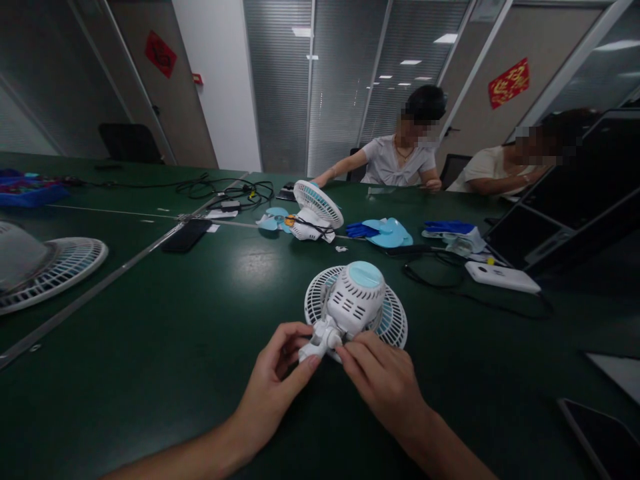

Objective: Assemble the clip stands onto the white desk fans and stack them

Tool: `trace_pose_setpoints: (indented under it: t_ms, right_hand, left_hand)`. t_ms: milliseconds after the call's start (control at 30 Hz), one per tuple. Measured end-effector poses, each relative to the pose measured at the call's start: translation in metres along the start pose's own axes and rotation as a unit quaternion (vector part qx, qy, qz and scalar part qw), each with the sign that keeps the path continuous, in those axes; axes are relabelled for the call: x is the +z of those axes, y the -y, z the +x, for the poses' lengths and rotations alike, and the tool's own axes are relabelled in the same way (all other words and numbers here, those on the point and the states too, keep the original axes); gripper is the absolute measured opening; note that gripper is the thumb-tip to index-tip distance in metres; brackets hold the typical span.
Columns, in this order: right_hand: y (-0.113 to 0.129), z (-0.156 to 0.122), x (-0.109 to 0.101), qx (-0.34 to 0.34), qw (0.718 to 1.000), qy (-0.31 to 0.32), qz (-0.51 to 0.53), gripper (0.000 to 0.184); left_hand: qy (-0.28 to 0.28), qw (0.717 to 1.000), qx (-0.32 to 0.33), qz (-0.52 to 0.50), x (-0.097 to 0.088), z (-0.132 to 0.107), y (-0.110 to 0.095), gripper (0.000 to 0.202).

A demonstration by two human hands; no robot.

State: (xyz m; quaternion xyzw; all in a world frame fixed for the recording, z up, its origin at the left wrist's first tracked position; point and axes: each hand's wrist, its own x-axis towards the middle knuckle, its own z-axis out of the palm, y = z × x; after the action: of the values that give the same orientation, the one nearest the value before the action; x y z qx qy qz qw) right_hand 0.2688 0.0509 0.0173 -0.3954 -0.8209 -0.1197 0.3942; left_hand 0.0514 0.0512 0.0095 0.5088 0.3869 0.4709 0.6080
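A small white electric fan (356,300) with a light blue cap on its motor housing lies grille-down on the green table in front of me. Its round slatted grille (396,321) spreads out beneath the housing. My left hand (280,367) is closed on the white clip at the fan's near end, thumb below and fingers behind. At the joint between clip and housing, the fingertips of my right hand (383,367) pinch a small white knob (334,340).
Across the green table (225,287) stands another fan (317,210), tilted, beside light blue blades (393,233). A white power bank (503,277) and black cable lie right. A fan grille (75,263) is at left. Two people sit at the far side.
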Motion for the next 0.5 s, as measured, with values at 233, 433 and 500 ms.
trace_pose_setpoints:
  t_ms: [233,433,500]
  right_hand:
    - [-0.0011,-0.003,-0.0004,-0.056,0.998,0.012,0.015,0.029]
    - [0.0012,0.0004,0.0056,0.017,1.0,-0.009,-0.008,0.03]
    - [0.0029,-0.0019,0.0063,0.022,1.0,-0.013,-0.011,0.039]
  left_hand:
    - [0.007,1.0,0.001,0.014,-0.0004,0.0012,0.0015,0.031]
    - [0.005,0.998,0.012,0.057,0.0006,0.0,0.0007,0.029]
    - [0.008,0.997,0.02,0.081,0.0023,0.0017,-0.0009,0.032]
